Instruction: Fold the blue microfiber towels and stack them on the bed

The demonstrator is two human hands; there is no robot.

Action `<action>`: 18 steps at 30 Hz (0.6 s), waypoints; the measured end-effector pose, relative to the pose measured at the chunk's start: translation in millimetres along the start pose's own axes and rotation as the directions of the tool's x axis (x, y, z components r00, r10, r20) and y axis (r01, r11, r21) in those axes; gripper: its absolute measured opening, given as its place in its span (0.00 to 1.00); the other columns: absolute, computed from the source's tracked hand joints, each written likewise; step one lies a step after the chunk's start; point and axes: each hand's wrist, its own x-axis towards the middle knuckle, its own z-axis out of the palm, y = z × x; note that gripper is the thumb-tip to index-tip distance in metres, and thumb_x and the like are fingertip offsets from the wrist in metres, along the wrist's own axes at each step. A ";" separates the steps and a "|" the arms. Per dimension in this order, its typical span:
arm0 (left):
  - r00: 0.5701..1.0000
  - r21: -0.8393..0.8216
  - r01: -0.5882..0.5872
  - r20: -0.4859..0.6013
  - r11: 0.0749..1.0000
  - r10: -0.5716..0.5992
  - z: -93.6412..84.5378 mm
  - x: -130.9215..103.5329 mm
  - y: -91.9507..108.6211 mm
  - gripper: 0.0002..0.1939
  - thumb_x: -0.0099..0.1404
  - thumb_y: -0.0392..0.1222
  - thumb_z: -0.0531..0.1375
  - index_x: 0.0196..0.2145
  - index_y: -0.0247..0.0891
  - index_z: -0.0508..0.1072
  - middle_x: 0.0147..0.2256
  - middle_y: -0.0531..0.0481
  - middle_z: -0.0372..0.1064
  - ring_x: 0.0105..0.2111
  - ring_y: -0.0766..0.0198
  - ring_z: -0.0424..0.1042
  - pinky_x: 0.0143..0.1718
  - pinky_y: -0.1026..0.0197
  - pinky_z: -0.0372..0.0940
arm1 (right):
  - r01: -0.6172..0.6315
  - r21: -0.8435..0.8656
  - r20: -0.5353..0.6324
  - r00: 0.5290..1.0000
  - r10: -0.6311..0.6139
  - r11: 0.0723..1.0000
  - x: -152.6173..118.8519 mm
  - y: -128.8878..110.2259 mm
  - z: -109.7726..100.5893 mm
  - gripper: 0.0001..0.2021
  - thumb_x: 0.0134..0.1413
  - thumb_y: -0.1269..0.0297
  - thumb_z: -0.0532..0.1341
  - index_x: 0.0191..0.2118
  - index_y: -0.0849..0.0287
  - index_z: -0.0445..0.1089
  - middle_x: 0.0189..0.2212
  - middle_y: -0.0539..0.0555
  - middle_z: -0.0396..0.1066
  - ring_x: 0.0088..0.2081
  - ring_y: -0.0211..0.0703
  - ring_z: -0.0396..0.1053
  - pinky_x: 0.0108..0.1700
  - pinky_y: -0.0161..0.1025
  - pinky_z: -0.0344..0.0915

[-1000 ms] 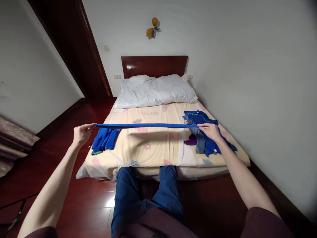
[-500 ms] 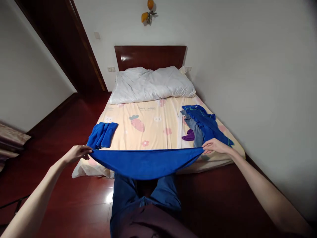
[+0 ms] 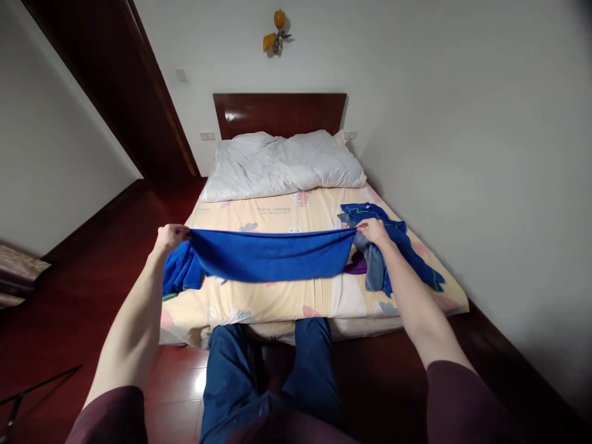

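A blue towel (image 3: 272, 256) is stretched wide over the middle of the bed, its top edge pulled nearly straight. My left hand (image 3: 172, 237) pinches its upper left corner. At the upper right corner, my right hand (image 3: 372, 231) grips the fabric between thumb and fingers. Folded blue cloths (image 3: 181, 271) lie on the bed's left side, partly covered by the towel's left end. Beside my right hand lies a loose pile of blue clothing (image 3: 407, 246) with green trim, together with a grey cloth (image 3: 374, 268) and a purple cloth (image 3: 357, 263).
The bed (image 3: 277, 308) has a cream sheet printed with carrots and flowers. A white quilt (image 3: 282, 163) lies bunched against the dark wooden headboard (image 3: 280, 114). Walls stand at both sides, and a thin black frame (image 3: 41, 385) is at the lower left.
Both hands have moved forward over the bed and slightly closer together, carrying the towel away from my legs. The towel now hangs over the sheet's middle.
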 end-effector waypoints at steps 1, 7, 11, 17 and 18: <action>0.993 -0.025 -0.058 -0.106 0.998 0.055 2.9 5.5 -0.4 0.11 0.63 0.45 0.63 0.33 0.34 0.81 0.29 0.46 0.79 0.30 0.57 0.80 0.37 0.61 0.76 | 0.050 0.011 -0.086 0.995 -0.049 0.999 7.8 2.4 2.0 0.06 0.53 0.72 0.64 0.36 0.61 0.80 0.35 0.60 0.82 0.43 0.52 0.81 0.53 0.44 0.75; 0.856 0.015 -0.322 -0.423 0.946 0.298 34.3 -25.3 -26.6 0.15 0.69 0.45 0.58 0.42 0.36 0.81 0.45 0.44 0.80 0.47 0.55 0.79 0.54 0.53 0.73 | 0.285 0.070 -0.347 0.906 -0.244 0.956 -3.9 53.6 44.5 0.15 0.61 0.65 0.59 0.48 0.62 0.78 0.49 0.62 0.79 0.50 0.52 0.78 0.57 0.47 0.72; 0.923 0.073 -0.314 -0.210 0.947 0.322 62.5 -74.2 -71.6 0.18 0.71 0.47 0.55 0.41 0.36 0.82 0.50 0.45 0.78 0.50 0.53 0.78 0.56 0.53 0.71 | 0.225 0.057 -0.272 0.941 -0.201 0.973 -51.3 97.8 89.9 0.16 0.62 0.65 0.56 0.48 0.60 0.79 0.51 0.60 0.79 0.51 0.50 0.78 0.59 0.47 0.71; 0.978 0.195 -0.169 0.157 0.966 0.140 103.1 -145.3 -138.3 0.20 0.69 0.46 0.51 0.42 0.42 0.83 0.55 0.49 0.75 0.52 0.53 0.77 0.50 0.56 0.73 | 0.000 0.069 -0.003 1.000 0.001 0.998 -126.1 158.1 143.6 0.14 0.60 0.63 0.58 0.44 0.55 0.81 0.54 0.58 0.76 0.34 0.47 0.81 0.41 0.42 0.79; 0.973 0.217 -0.154 0.204 0.964 0.109 109.3 -156.0 -145.9 0.20 0.69 0.45 0.51 0.43 0.42 0.83 0.54 0.49 0.75 0.52 0.52 0.76 0.50 0.55 0.72 | -0.048 0.082 0.023 0.999 0.046 0.995 -135.3 165.6 149.2 0.14 0.59 0.63 0.58 0.44 0.55 0.81 0.55 0.58 0.76 0.31 0.46 0.81 0.38 0.41 0.79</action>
